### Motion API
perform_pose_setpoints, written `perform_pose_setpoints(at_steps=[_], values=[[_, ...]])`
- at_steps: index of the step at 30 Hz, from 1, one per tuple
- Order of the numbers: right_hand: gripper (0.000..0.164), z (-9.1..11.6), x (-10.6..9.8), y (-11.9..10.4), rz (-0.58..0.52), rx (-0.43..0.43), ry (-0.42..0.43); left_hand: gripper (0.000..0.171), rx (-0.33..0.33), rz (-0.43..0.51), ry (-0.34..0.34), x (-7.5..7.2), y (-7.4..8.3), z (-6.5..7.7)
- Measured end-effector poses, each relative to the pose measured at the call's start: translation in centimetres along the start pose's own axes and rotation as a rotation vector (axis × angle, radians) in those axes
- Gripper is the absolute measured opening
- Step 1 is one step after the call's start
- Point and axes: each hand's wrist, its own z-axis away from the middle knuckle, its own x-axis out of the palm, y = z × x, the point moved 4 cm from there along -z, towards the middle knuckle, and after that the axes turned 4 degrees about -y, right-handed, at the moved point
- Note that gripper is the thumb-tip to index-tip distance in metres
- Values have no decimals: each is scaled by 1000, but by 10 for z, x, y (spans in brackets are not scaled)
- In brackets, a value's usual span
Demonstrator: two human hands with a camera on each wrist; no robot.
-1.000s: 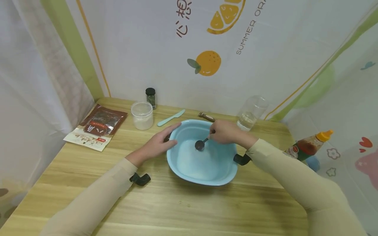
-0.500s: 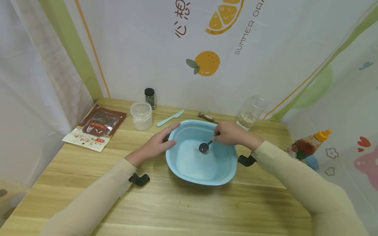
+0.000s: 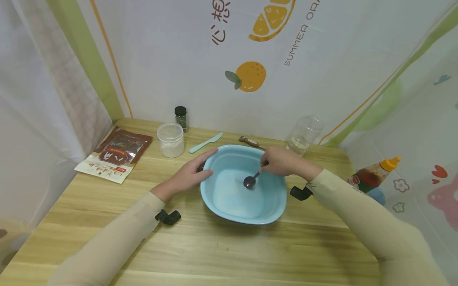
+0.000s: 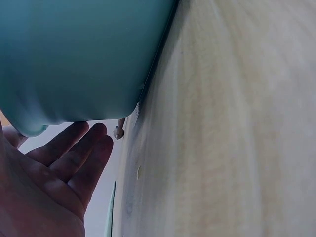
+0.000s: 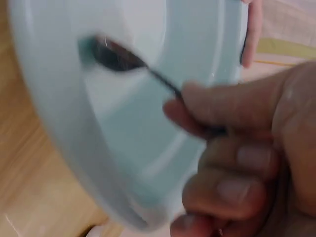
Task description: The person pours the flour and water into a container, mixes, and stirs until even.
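Note:
A light blue basin (image 3: 243, 202) stands on the wooden table. My left hand (image 3: 186, 175) holds it at the left: the thumb lies over the rim and the other fingers are against the outer wall, as the left wrist view (image 4: 54, 177) also shows. With thumb and forefinger, my right hand (image 3: 280, 161) pinches the handle of a small dark spoon (image 3: 249, 182). The spoon's round bowl is inside the basin, low over its pale bottom. Whether it touches the bottom I cannot tell. In the right wrist view the spoon (image 5: 116, 54) is blurred.
Behind the basin lie a mint-green knife (image 3: 205, 143) and a brown-handled utensil (image 3: 249, 141). A tub of white powder (image 3: 171, 141), a black-lidded jar (image 3: 181, 118) and a brown-and-white packet (image 3: 114, 155) are at the left. A clear container (image 3: 304, 135) and a sauce bottle (image 3: 373, 174) are at the right.
My right hand and the spoon have shifted to the right and slightly nearer inside the basin. The left hand keeps its hold, and the basin stays where it was.

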Motion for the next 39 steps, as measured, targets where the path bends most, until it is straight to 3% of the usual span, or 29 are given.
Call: perform_pose_setpoints(at_steps=[5, 11, 16, 18, 24, 26, 32, 39], values=[[19, -2, 8, -7, -54, -80, -48, 73, -4, -12, 5, 0, 1, -1], [19, -3, 5, -3, -18, 0, 35, 73, -12, -12, 6, 0, 1, 0], [18, -2, 8, -11, -41, -68, -75, 73, -9, -13, 6, 0, 1, 0], [20, -6, 10, -16, -65, -88, -81, 73, -10, -15, 11, -1, 1, 0], [20, -8, 3, -8, 6, 19, 45, 73, -7, -8, 7, -1, 1, -1], [18, -6, 1, -4, 18, 33, 26, 73, -8, 0, 3, 0, 0, -1], [20, -8, 3, -10, -34, -51, -49, 73, -11, 17, 7, -1, 0, 1], [20, -3, -3, 4, 43, 60, 26, 73, -1, 12, -7, -1, 0, -2]])
